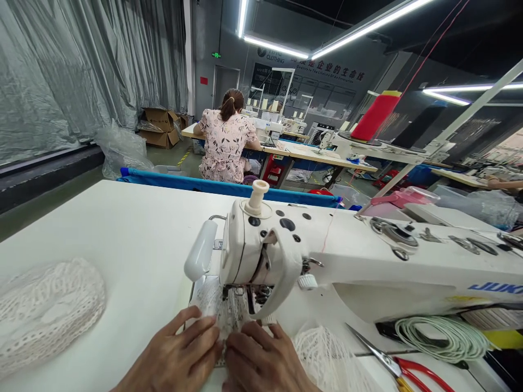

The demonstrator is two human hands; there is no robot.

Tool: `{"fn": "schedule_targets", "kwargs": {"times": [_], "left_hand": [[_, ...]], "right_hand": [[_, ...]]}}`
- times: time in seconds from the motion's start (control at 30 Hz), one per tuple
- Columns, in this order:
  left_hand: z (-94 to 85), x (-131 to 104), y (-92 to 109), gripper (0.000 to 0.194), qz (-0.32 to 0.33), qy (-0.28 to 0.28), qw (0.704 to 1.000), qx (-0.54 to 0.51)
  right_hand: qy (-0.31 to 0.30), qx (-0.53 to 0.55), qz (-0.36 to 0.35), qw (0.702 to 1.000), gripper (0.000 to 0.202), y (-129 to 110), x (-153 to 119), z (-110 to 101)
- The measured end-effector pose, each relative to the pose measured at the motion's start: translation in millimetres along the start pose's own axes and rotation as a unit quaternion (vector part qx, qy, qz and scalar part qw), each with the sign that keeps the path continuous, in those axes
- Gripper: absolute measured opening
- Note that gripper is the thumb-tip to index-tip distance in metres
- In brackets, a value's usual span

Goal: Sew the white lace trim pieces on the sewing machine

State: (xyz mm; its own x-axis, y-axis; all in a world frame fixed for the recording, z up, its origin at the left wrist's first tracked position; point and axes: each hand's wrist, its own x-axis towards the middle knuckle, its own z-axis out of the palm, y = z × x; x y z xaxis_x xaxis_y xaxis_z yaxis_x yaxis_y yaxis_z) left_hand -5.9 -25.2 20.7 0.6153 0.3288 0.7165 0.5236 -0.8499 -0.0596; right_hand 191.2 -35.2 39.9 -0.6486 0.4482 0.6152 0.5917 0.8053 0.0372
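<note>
White lace fabric [229,310] lies beneath the needle area of a white sewing machine [253,256]. My left hand [180,348] rests on the left edge of the lace, fingers bent and spread a little. Close beside it, my right hand [261,356] presses on the lace in front of the presser foot, its fingers bent and held together; the fingertips are partly hidden. More lace [322,348] spreads out to the right of my right hand. A folded bundle of white lace [53,310] sits at the left of the white table [134,228].
Scissors with red handles [408,370] and a coil of pale green cord [445,337] lie at the right. A red thread cone [373,117] stands behind the machine. Further off, a person [226,141] sits at another table. Cardboard boxes [159,128] stand near the curtain.
</note>
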Motion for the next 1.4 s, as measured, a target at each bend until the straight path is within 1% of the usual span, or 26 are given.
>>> {"fn": "schedule_targets", "kwargs": {"times": [0.07,0.13,0.23,0.3,0.4,0.5,0.63,0.67,0.8,0.87,0.97,1.07,1.13,1.27,1.33,1.4], "left_hand": [[-1.2,4.7,-0.5,0.028,0.001,0.004,1.0,0.01],[-0.6,7.4,-1.9,0.031,0.002,0.008,1.0,0.018],[6.2,5.0,-7.3,0.031,-0.002,0.009,1.0,0.011],[13.0,1.0,-13.3,0.028,-0.014,0.001,1.0,-0.002],[20.3,-2.6,-22.6,0.025,-0.038,-0.031,0.998,-0.025],[19.9,1.2,-28.1,0.024,-0.053,-0.056,0.996,-0.038],[15.9,9.4,-28.6,0.021,-0.05,-0.041,0.998,-0.011],[16.1,9.8,-28.0,0.021,-0.047,-0.042,0.998,0.001],[20.3,3.3,-24.3,0.021,-0.015,-0.023,0.999,0.032],[20.4,-0.1,-21.8,0.023,-0.011,-0.019,0.999,0.036],[15.2,0.4,-18.3,0.032,-0.006,0.0,0.999,0.043],[9.1,4.5,-16.6,0.038,-0.003,0.021,0.999,0.047],[8.1,5.1,-16.5,0.039,-0.008,0.025,0.999,0.042],[14.6,-3.4,-18.2,0.038,-0.019,0.025,0.999,0.032],[19.4,-9.7,-20.0,0.036,-0.025,0.013,0.999,0.036],[22.7,-14.2,-22.1,0.033,-0.034,-0.005,0.999,0.04]], "right_hand": [[0.005,0.013,0.017,1.0,0.054,0.9,-0.4,3.2],[0.019,0.022,0.032,0.999,0.065,3.6,-0.4,6.2],[0.061,0.001,0.05,0.997,0.071,10.1,-1.1,11.5],[0.076,-0.015,0.065,0.995,0.074,14.7,-1.9,15.4],[0.077,-0.025,0.071,0.994,0.072,19.8,-0.9,19.2],[0.076,-0.029,0.063,0.995,0.067,22.5,3.6,16.4],[0.023,-0.038,0.046,0.998,0.066,25.6,7.1,8.8],[0.018,-0.042,0.047,0.998,0.067,26.2,6.4,8.8],[0.07,-0.055,0.046,0.995,0.074,24.6,0.1,18.6],[0.103,-0.041,0.038,0.993,0.072,20.9,-2.1,24.6],[0.124,-0.013,0.042,0.991,0.066,15.3,-1.7,28.1],[0.124,-0.017,0.039,0.991,0.064,13.5,0.5,25.3],[0.114,-0.021,0.032,0.993,0.064,14.1,1.6,22.1],[0.1,-0.03,0.024,0.994,0.06,15.3,2.1,17.6],[0.098,-0.035,0.025,0.994,0.059,15.7,1.8,17.3],[0.095,-0.037,0.032,0.994,0.061,16.7,1.1,17.9]]}}
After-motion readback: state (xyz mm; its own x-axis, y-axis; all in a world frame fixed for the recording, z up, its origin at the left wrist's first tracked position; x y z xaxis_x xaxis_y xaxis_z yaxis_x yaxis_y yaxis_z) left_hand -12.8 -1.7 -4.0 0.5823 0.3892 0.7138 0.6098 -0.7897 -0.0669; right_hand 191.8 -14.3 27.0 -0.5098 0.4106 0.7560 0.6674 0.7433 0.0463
